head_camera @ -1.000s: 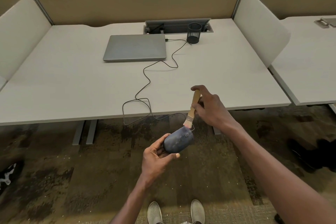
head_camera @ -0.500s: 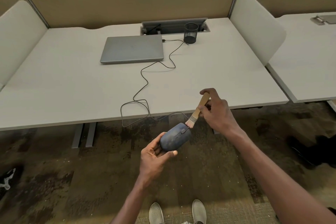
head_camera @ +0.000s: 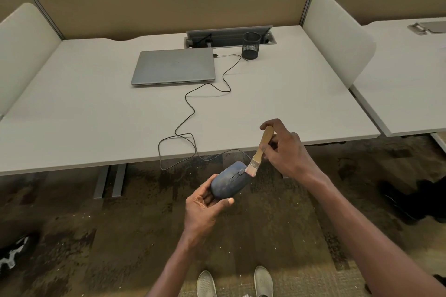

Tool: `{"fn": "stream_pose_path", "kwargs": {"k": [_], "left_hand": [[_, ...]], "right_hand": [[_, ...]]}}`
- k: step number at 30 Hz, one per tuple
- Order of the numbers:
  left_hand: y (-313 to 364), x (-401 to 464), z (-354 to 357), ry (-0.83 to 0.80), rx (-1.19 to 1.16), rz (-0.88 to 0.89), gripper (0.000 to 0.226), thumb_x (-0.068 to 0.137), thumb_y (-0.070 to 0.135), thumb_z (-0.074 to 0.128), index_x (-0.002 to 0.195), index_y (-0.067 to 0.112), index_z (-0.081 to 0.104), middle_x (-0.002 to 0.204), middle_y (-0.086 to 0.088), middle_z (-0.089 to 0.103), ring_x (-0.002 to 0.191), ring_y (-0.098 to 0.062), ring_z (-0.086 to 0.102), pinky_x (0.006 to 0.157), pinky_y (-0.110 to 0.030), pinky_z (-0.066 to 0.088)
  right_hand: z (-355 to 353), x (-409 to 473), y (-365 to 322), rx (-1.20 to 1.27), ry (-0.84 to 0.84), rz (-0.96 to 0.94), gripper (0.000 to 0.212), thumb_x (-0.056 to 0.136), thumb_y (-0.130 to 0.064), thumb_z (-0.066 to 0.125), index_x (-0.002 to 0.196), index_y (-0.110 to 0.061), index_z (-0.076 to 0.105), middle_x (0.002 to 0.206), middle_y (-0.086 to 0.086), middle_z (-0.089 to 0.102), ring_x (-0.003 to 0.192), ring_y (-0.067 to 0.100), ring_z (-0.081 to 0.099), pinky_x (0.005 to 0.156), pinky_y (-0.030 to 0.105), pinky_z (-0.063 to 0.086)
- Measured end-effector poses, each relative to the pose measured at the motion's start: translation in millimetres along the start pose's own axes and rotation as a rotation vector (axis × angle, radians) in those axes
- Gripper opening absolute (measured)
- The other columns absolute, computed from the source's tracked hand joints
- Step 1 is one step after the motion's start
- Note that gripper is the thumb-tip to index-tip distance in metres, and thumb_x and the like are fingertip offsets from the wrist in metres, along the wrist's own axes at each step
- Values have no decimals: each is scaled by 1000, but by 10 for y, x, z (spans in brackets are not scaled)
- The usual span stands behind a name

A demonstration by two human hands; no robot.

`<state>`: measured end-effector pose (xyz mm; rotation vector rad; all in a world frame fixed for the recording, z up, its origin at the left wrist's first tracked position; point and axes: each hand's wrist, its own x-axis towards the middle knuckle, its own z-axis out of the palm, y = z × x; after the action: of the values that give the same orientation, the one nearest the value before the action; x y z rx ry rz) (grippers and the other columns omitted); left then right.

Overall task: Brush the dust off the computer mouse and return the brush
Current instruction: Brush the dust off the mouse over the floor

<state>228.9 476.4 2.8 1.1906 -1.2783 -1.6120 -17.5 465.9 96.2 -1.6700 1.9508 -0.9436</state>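
Left hand [head_camera: 204, 207] curled under a rounded, dusty blue-grey mouse [head_camera: 229, 182], thumb along its near side, held in the air below the table [head_camera: 72, 116] edge. Thin black cable [head_camera: 190, 106] from the mouse's far end looping up over the smooth pale tabletop, beyond both hands. Further back, flat grey closed laptop [head_camera: 173, 66], then a black mesh cup [head_camera: 251, 46], cylindrical. Brush [head_camera: 259, 152], pale wooden handle with metal band, bristles touching the mouse's far right end beside the wheel. Right hand [head_camera: 287, 149] pinching the handle, forefinger hooked over its top. Mottled brown carpet [head_camera: 96, 236] beneath.
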Motion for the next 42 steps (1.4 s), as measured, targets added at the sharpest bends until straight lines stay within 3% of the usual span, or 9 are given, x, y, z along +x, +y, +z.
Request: {"fn": "stream_pose_path", "kwargs": {"k": [10, 15, 19, 22, 26, 34, 37, 40, 42], "left_hand": [[12, 14, -35, -20, -22, -8, 74, 60, 10, 88, 127, 27, 61, 119, 10, 73, 115, -11, 69, 88, -23, 58], [-14, 17, -17, -22, -40, -9, 75, 61, 11, 89, 128, 29, 61, 124, 7, 70, 116, -14, 68, 88, -26, 59], [-16, 26, -3, -29, -39, -16, 76, 61, 12, 90, 128, 31, 61, 123, 10, 70, 116, -13, 68, 88, -28, 59], [-17, 25, 2, -32, -43, -15, 75, 62, 10, 90, 128, 31, 61, 123, 8, 71, 116, -14, 68, 88, -27, 59], [-3, 10, -19, -31, -41, -5, 74, 62, 10, 89, 128, 29, 61, 121, 12, 72, 116, -14, 68, 87, -26, 59], [2, 4, -29, -24, -55, -1, 74, 61, 9, 88, 127, 29, 61, 123, 8, 70, 115, -12, 68, 86, -25, 59], [1, 2, -20, -23, -55, 8, 75, 61, 10, 89, 128, 28, 60, 126, 4, 68, 116, -13, 68, 89, -27, 59], [5, 7, -18, -28, -44, 3, 75, 59, 12, 89, 126, 30, 60, 119, 12, 73, 115, -12, 69, 88, -25, 59], [7, 5, -24, -29, -42, -1, 74, 59, 11, 89, 125, 30, 61, 118, 16, 73, 114, -11, 69, 87, -24, 59]], "right_hand": [[40, 24, -34, 172, 101, 2, 34, 96, -13, 68, 115, -29, 44, 88, 4, 75, 71, 1, 75, 61, 20, 61], [-41, 19, -102, 178, 14, -35, 39, 95, -9, 68, 113, -34, 45, 81, 2, 74, 70, 11, 76, 65, 41, 64], [-48, 10, -187, 124, -80, -62, 41, 94, -9, 68, 113, -37, 45, 81, 1, 73, 68, 11, 75, 66, 43, 64], [-12, 6, -234, 96, -59, -68, 39, 95, -10, 68, 111, -36, 44, 83, 5, 72, 70, 17, 74, 66, 46, 62], [13, -13, -279, 156, 39, -91, 34, 95, -11, 69, 110, -30, 45, 85, 3, 73, 74, 11, 76, 65, 36, 64], [17, -61, -326, 47, -40, -100, 36, 94, -11, 69, 114, -29, 44, 84, 3, 68, 71, 16, 71, 61, 41, 60], [36, -75, -360, 15, 17, -140, 34, 95, -11, 67, 116, -25, 44, 82, 0, 66, 67, 13, 67, 56, 32, 58], [38, -75, -394, 50, 22, -162, 37, 94, -10, 69, 116, -25, 44, 78, -6, 64, 65, 3, 63, 52, 18, 51], [41, -74, -387, 30, -2, -149, 36, 95, -11, 68, 116, -26, 43, 78, -3, 65, 61, 6, 61, 51, 22, 51]]}}
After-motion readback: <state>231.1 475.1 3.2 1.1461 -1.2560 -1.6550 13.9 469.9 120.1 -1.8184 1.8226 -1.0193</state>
